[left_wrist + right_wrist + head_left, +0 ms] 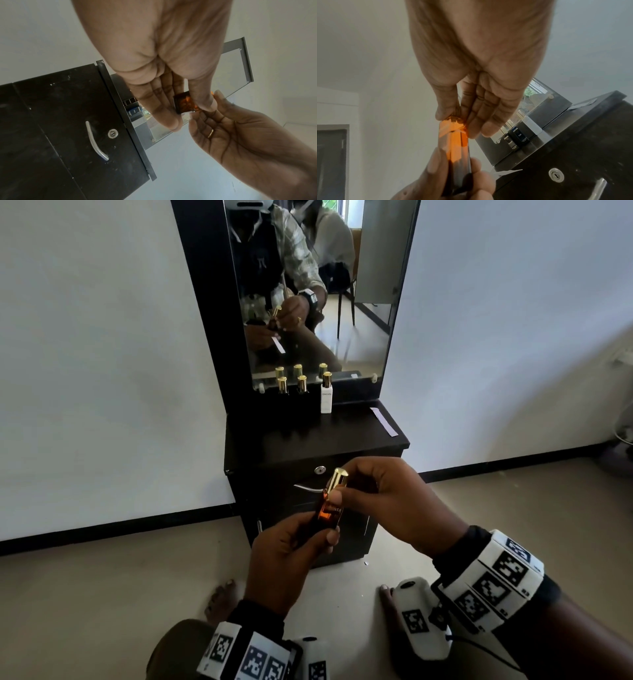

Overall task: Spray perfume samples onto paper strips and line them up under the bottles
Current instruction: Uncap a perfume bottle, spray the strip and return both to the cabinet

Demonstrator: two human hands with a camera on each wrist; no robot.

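An amber perfume bottle [329, 513] with a gold cap [337, 479] is held in the air in front of the dresser. My left hand [310, 537] grips its lower body from below. My right hand [344, 487] pinches the cap between thumb and fingers. The left wrist view shows the bottle's base [184, 103] between my left thumb and fingers. In the right wrist view my right hand [464, 121] closes over the bottle's top [453, 135], hiding the cap. A white paper strip [506, 172] pokes out beside my left hand [436, 169].
On the dark dresser top [308, 440], under the mirror [322, 285], stand two dark gold-capped bottles [282, 385] [302, 384] and a white one [326, 397]. Another paper strip [383, 422] lies at its right rear. A locked drawer with a handle [96, 140] is below.
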